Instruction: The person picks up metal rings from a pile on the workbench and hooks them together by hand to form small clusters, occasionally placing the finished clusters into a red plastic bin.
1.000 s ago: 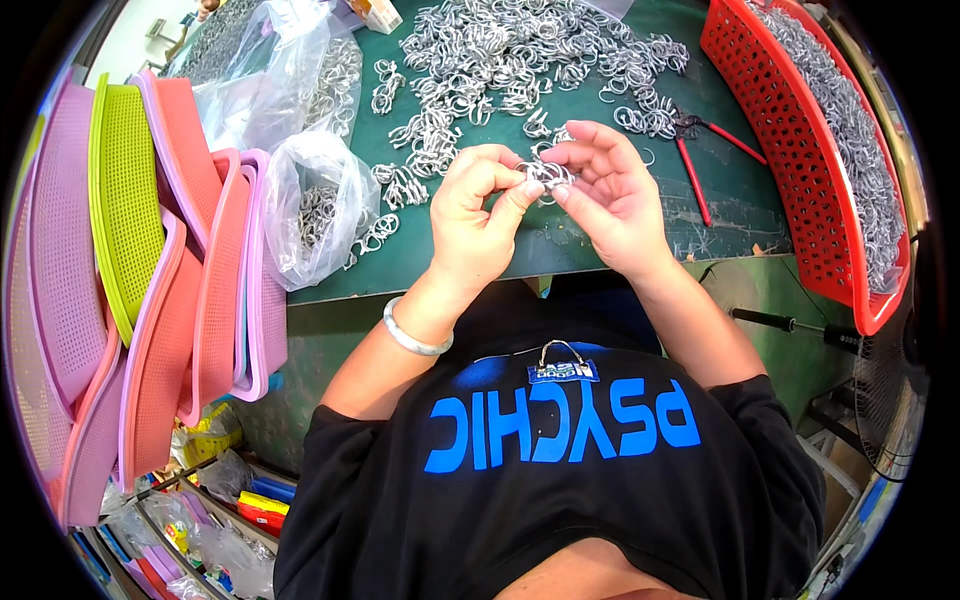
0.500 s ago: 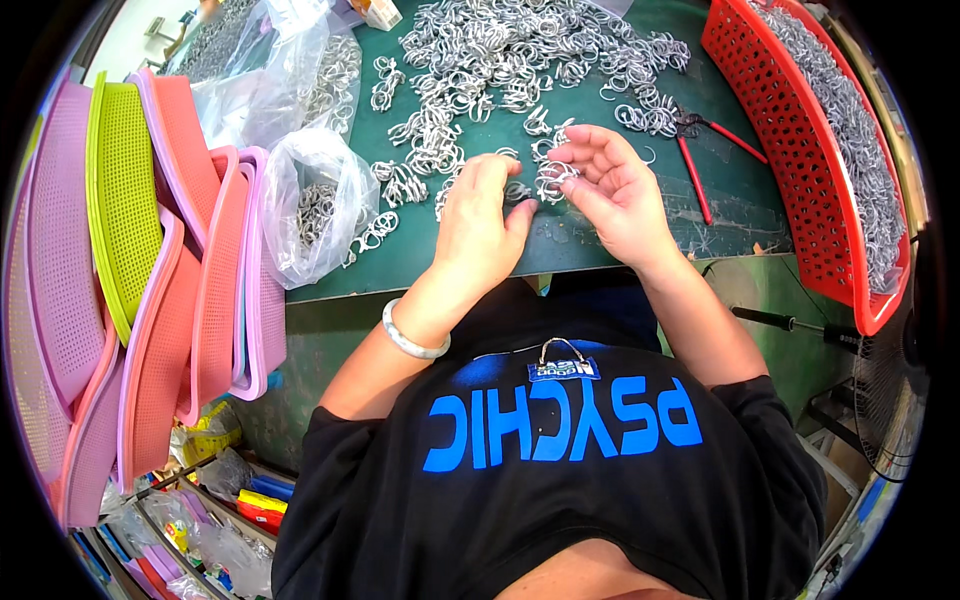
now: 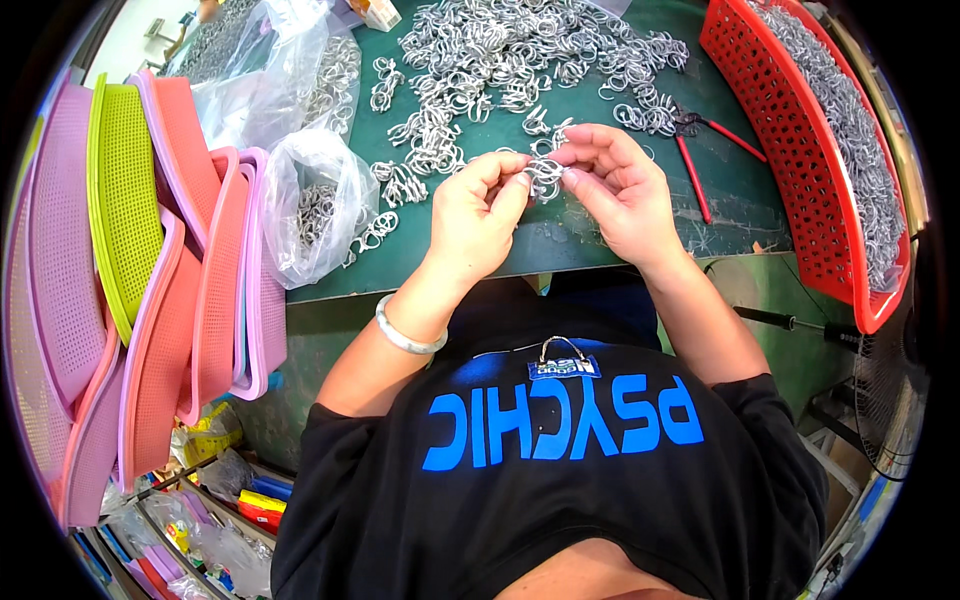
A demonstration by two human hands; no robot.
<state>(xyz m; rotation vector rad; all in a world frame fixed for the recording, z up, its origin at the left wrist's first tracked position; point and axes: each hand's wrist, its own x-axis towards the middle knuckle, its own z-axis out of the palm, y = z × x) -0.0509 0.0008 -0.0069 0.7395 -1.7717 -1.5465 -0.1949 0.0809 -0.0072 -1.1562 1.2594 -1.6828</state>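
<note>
Between my two hands, just above the green table's near edge, is a small cluster of silvery metal rings (image 3: 544, 178). My left hand (image 3: 478, 212) pinches the cluster's left side between thumb and fingers. From the other side my right hand (image 3: 618, 192) closes its thumb and index finger on the same rings, its other fingers curled. A large heap of similar metal rings (image 3: 500, 55) spreads over the table beyond my hands. A few linked rings (image 3: 375, 232) lie left of my left hand, next to an open clear plastic bag (image 3: 345, 190) that holds more.
Red-handled pliers (image 3: 694, 180) lie on the green table (image 3: 740, 90) to the right. Beside them stands a red perforated basket (image 3: 790, 150) full of metal rings. Stacked pink, purple and green plastic baskets (image 3: 125, 210) fill the left side. A cardboard box (image 3: 378, 14) sits at the back.
My left hand has moved slightly and now pinches the ring cluster, which half a second ago was only at my right hand's fingers. My right hand stays nearly in place.
</note>
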